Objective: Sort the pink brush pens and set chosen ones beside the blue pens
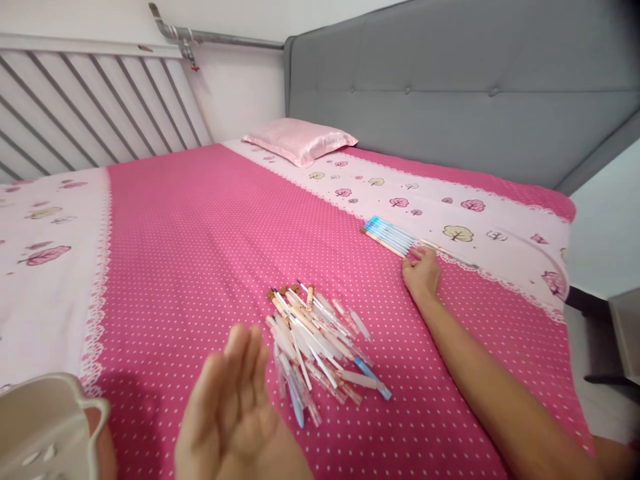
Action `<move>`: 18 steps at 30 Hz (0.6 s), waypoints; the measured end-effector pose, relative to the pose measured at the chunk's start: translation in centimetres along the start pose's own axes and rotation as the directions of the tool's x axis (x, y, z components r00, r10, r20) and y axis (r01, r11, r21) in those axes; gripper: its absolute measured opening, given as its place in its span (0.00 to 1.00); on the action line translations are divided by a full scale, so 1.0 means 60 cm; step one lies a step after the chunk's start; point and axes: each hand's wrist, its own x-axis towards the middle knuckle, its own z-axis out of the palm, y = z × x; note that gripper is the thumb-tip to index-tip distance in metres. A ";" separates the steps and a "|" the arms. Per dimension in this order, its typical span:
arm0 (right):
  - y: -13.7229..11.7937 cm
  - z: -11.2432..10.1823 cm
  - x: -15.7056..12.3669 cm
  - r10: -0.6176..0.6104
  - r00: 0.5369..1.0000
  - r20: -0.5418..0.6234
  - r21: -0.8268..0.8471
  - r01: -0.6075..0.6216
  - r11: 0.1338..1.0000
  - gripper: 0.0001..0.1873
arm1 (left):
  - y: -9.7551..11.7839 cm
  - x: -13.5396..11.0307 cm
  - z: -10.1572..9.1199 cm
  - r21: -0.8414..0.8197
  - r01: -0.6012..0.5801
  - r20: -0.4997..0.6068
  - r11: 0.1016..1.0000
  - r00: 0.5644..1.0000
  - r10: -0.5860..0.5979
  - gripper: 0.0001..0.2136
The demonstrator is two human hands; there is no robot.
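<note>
A loose heap of pens [315,340] lies on the pink dotted bedsheet [200,253] in front of me. My left hand [235,413] is raised palm up near the heap's left side, fingers stretched out and holding nothing. My right hand [423,270] reaches far forward, fingers curled, resting on the near end of a neat row of blue and orange pens [390,237] laid side by side. Whether it grips one of them I cannot make out.
A pink pillow [300,140] lies by the grey padded headboard [460,80]. A white slatted rail [90,107] runs along the far left. A beige plastic basket [45,427] sits at my lower left. The bed's right edge drops to the floor.
</note>
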 end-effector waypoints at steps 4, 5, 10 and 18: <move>-0.010 -0.011 -0.012 -0.103 0.993 -0.056 0.020 0.105 0.994 0.23 | -0.034 0.047 0.028 -0.034 0.043 0.028 0.998 0.999 -0.042 0.25; -0.018 -0.013 -0.017 -0.152 0.986 -0.068 0.030 0.154 0.988 0.23 | -0.048 0.057 0.025 0.021 0.070 0.009 0.997 0.997 -0.071 0.25; -0.115 -0.014 -0.041 -0.388 0.919 0.065 0.144 0.376 0.915 0.20 | -0.108 0.079 -0.001 0.203 0.378 -0.079 0.903 0.926 -0.369 0.26; -0.291 -0.033 -0.110 -0.407 0.515 0.755 0.178 0.435 0.882 0.22 | -0.126 0.076 -0.002 0.236 0.516 -0.050 0.823 0.853 -0.520 0.27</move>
